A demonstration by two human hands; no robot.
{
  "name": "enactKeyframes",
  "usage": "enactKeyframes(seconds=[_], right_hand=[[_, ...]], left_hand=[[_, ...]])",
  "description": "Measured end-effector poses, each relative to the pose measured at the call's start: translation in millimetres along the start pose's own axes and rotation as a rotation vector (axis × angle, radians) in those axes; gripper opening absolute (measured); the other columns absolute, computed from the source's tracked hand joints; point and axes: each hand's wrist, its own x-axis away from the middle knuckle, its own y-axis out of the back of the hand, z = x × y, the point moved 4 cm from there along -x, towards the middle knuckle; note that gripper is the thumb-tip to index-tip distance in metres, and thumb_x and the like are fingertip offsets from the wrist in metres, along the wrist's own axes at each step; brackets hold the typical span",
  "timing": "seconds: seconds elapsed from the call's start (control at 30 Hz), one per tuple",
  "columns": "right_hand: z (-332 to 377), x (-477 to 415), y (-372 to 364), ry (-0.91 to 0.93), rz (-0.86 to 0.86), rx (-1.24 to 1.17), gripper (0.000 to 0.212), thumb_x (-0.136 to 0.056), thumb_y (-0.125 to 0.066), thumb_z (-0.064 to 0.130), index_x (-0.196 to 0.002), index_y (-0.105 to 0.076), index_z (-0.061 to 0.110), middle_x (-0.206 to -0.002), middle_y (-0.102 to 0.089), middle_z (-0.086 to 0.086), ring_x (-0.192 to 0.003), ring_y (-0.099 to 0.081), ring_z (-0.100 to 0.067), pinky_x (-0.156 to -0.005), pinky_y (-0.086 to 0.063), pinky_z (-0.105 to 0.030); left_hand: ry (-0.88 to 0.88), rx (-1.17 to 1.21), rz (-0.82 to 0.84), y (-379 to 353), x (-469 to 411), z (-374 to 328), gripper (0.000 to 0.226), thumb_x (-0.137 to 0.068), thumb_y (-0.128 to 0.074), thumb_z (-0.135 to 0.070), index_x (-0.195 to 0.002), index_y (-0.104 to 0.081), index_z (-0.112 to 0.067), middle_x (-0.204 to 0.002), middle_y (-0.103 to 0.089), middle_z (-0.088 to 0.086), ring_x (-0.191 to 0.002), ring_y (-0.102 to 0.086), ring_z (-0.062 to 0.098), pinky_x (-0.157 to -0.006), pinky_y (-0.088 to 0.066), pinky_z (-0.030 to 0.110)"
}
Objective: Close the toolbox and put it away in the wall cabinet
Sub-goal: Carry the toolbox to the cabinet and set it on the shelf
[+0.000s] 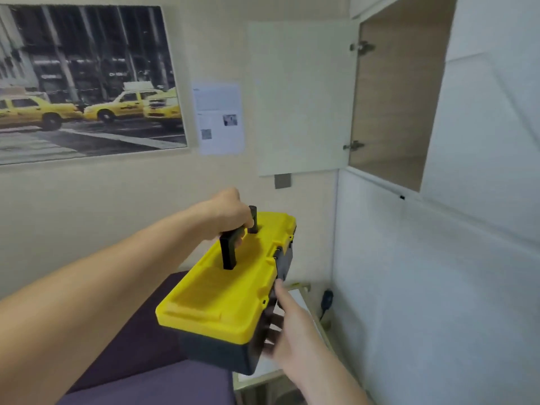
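Note:
The toolbox has a yellow lid and a dark grey body, and its lid is down. It hangs in the air in front of me, tilted. My left hand is closed around its black handle on top. My right hand presses against the toolbox's right side by the black latch, fingers spread on the body. The wall cabinet is up at the right, with its white door swung open to the left and a bare wooden inside.
A framed picture of yellow taxis and a paper notice hang on the wall. A purple cushioned seat lies below the toolbox. A white side table and a black plug are by the white wall on the right.

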Motion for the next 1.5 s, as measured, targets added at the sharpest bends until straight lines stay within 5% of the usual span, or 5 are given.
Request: enactKeyframes(seconds=[0.27,0.47,0.67,0.97,1.5], right_hand=[[218.5,-10.4,97.1,0.547,-0.073,0.398,0.119,-0.043,-0.071,0.081,-0.144,-0.022,0.042,-0.149,-0.035,0.007,-0.128,-0.045,-0.02,-0.104,-0.043,-0.047],[326.1,-26.6,131.4,0.983,-0.244,0.919,0.116,-0.046,-0.063,0.087,-0.133,0.011,0.067,-0.149,0.022,0.032,-0.139,-0.004,0.0,-0.105,-0.025,-0.035],[403.7,-77.2,145.0,1.228,-0.446,1.335,0.095,-0.072,-0.077,0.046,-0.145,-0.017,0.04,-0.157,0.016,0.012,-0.145,-0.011,-0.019,-0.106,-0.039,-0.041],[489.1,-224.5,166.2,1.162,-0.644,1.772,0.079,-0.086,-0.066,0.035,-0.148,-0.019,0.019,-0.16,-0.013,0.003,-0.146,0.005,-0.018,-0.118,-0.018,-0.04],[585.9,-345.7,243.9,0.736,-1.166,1.833,0.075,-0.092,-0.058,0.03,-0.148,-0.009,0.02,-0.16,-0.006,-0.007,-0.144,0.0,-0.036,-0.116,-0.021,-0.047]], left_hand=[[-0.168,0.023,0.04,-111.5,-124.2,-189.3,0.013,-0.076,-0.062,0.002,-0.082,-0.054,0.009,-0.062,-0.064,0.028,-0.044,-0.062,0.035,-0.053,-0.06,0.053],[-0.287,0.012,0.05,-154.3,-200.1,-313.5,0.008,-0.081,-0.06,0.006,-0.08,-0.053,0.008,-0.069,-0.063,0.028,-0.046,-0.061,0.034,-0.045,-0.057,0.038],[-0.357,0.0,0.123,-189.7,-276.6,-376.8,0.006,-0.083,-0.059,0.006,-0.082,-0.054,0.009,-0.068,-0.062,0.027,-0.052,-0.059,0.034,-0.051,-0.057,0.039],[-0.501,-0.005,0.292,-250.5,-444.7,-423.8,0.011,-0.081,-0.063,0.006,-0.075,-0.054,0.009,-0.067,-0.063,0.028,-0.064,-0.065,0.039,-0.08,-0.056,0.061],[-0.769,-0.162,0.533,-393.2,-558.9,-517.5,0.023,-0.085,-0.067,-0.013,-0.095,-0.069,0.008,-0.089,-0.076,0.024,-0.063,-0.067,0.03,-0.061,-0.056,0.039]])
